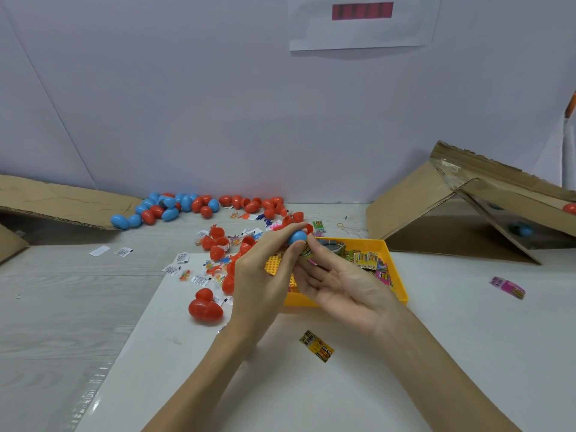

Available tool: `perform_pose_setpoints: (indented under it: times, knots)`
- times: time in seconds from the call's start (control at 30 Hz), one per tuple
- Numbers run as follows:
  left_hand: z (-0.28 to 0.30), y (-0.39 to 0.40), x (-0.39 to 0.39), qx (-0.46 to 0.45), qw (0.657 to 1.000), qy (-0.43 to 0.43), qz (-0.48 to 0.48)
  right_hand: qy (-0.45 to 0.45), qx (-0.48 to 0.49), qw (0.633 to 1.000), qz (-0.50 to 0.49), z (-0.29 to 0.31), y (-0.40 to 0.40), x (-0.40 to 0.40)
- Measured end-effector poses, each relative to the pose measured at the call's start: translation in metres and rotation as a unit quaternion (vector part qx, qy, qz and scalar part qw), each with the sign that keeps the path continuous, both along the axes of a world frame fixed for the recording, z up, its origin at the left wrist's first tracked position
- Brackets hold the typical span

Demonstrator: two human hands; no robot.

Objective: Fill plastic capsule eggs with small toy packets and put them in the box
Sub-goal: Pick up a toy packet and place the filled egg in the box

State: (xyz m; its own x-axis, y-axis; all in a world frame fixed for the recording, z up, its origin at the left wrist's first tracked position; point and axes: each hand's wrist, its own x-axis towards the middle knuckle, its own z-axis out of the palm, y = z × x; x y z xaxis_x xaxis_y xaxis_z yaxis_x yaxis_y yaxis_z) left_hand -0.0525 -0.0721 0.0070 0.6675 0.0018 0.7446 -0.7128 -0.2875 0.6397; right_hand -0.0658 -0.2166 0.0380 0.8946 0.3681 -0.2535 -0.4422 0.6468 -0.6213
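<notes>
Fingertips of the left hand pinch a blue capsule half, thumb under, index over the top, held above the far-left corner of the yellow tray. Right hand sits palm up just beside it; thumb and index nip a small yellow-green toy packet right at the capsule's lower edge, touching it. Other three right fingers lie relaxed and spread. Can't tell if the packet is partly inside the shell.

Yellow tray sits under both hands, holds more packets in yellow, green and pink, plus a dark roll at its far side. Orange-yellow studded plate shows at the tray's left, mostly hidden by the left hand.

One loose yellow packet lies on the white sheet near the wrists. Pink packet lies well apart to the right on the table.

Left of the hands: closed red egg, then a scatter of open red halves, tiny bagged toys and white paper slips. Further back against the wall, a row of blue and red eggs.

Cardboard box far right, flaps open, lying tilted; a red egg and a blue one visible inside. Flattened cardboard far left.
</notes>
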Motion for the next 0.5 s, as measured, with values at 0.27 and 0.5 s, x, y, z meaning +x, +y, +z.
perform_pose_setpoints:
  times: [0.27,0.5]
  knots:
    - [-0.004,-0.0044,-0.0018,-0.01,1.0,0.0,-0.004,-0.014,-0.045,0.999,-0.01,-0.0009,0.0002,0.0002]
    - [-0.0057,-0.0059,-0.0026,-0.038,0.999,0.024,-0.011,-0.025,-0.061,0.998,-0.02,0.0002,0.0002,-0.0013]
